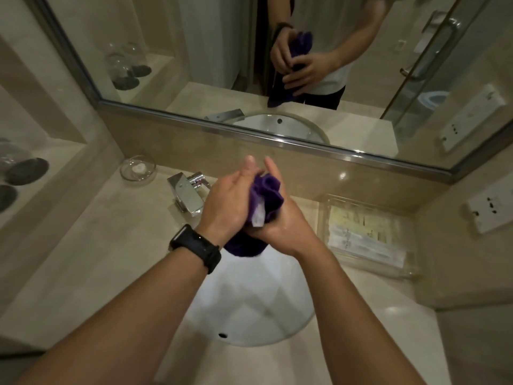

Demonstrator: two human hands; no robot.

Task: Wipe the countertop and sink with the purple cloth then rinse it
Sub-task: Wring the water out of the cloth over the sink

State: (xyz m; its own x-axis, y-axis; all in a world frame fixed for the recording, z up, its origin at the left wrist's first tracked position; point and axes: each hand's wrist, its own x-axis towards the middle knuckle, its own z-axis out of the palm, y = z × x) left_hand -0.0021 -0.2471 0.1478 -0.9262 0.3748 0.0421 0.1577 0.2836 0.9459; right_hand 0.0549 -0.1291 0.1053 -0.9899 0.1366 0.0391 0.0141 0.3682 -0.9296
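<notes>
The purple cloth is bunched up between both my hands above the white round sink. My left hand, with a black watch on its wrist, presses on the cloth's left side with the fingers stretched out. My right hand grips the cloth from the right and below. A lower fold of the cloth hangs under my hands over the basin. The chrome tap stands just left of my hands. The beige countertop surrounds the sink.
A glass soap dish sits at the back left of the counter. A clear tray with packaged items lies to the right. The mirror spans the back wall. A wall socket is at the right; glasses stand on a left shelf.
</notes>
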